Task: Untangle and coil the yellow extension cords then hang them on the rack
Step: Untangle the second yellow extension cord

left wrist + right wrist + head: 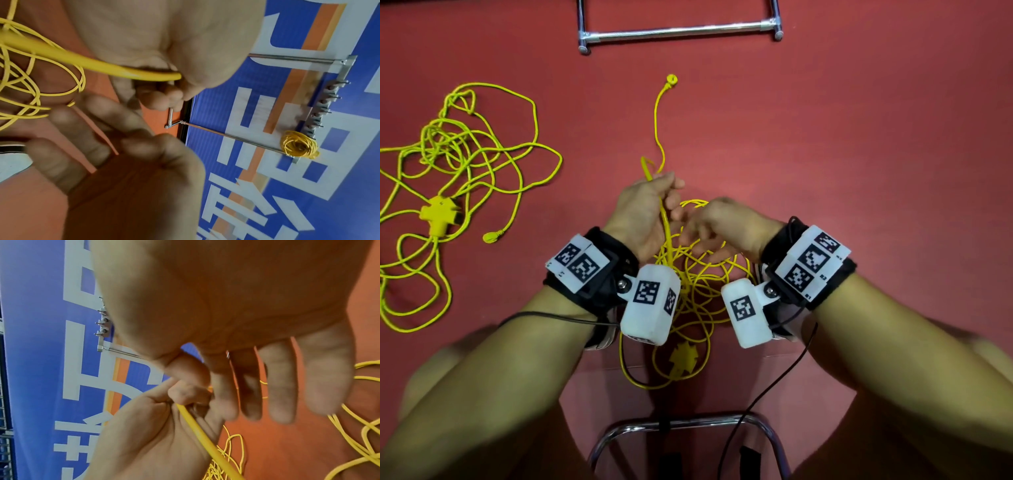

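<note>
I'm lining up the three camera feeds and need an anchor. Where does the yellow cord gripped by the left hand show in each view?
Head: the gripped cord runs up through the left hand, centre.
Left wrist: thick, upper left, ending under the curled fingers.
Right wrist: lower centre, slanting out of the left hand.
Shared landmark: the red floor with its loose cord loops.

Red floor (859, 137); chrome chair frame (688, 419); blue banner (339, 203).

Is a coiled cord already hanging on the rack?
Yes, the left wrist view shows one coiled yellow cord hanging at the end of the rack.
</note>
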A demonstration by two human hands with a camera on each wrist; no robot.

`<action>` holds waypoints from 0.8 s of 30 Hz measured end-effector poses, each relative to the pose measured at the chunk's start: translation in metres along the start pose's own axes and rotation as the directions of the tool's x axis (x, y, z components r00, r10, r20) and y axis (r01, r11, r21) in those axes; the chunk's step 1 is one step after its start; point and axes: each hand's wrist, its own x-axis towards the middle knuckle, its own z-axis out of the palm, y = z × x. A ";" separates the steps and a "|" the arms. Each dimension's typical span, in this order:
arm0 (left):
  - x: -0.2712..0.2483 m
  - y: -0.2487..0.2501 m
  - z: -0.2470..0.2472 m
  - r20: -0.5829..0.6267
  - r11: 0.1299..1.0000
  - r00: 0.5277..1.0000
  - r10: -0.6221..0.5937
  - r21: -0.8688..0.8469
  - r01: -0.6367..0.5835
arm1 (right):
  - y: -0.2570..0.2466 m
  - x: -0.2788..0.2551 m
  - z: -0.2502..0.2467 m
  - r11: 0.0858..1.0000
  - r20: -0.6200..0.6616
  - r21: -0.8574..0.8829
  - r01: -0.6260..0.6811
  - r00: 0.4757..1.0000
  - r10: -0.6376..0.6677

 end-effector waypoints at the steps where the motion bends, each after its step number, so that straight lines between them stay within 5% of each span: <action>1: -0.002 -0.001 0.001 0.030 0.998 0.999 0.009 0.069 -0.011 | 0.001 0.001 -0.001 0.999 -0.051 0.039 -0.003 0.999 0.005; 7: -0.015 -0.008 0.006 0.234 0.966 0.971 -0.056 0.258 -0.007 | 0.003 0.005 -0.010 0.921 -0.319 0.374 0.108 0.947 0.019; 12: -0.026 -0.020 0.010 0.387 0.904 0.914 -0.123 0.425 -0.058 | -0.003 0.010 -0.011 0.808 -0.167 0.587 0.054 0.984 0.056; 16: -0.028 -0.024 0.008 0.289 0.852 0.910 -0.298 0.510 0.118 | -0.003 0.007 -0.009 0.776 -0.219 0.596 0.206 0.972 -0.090; 19: -0.015 -0.015 0.001 0.156 0.931 0.948 -0.277 0.285 0.226 | -0.004 0.003 -0.009 0.793 -0.202 0.551 0.259 0.964 -0.175; 24: 0.007 0.002 -0.010 0.044 0.965 0.981 -0.189 -0.176 0.194 | -0.002 -0.003 -0.003 0.943 0.070 0.245 0.225 0.966 -0.249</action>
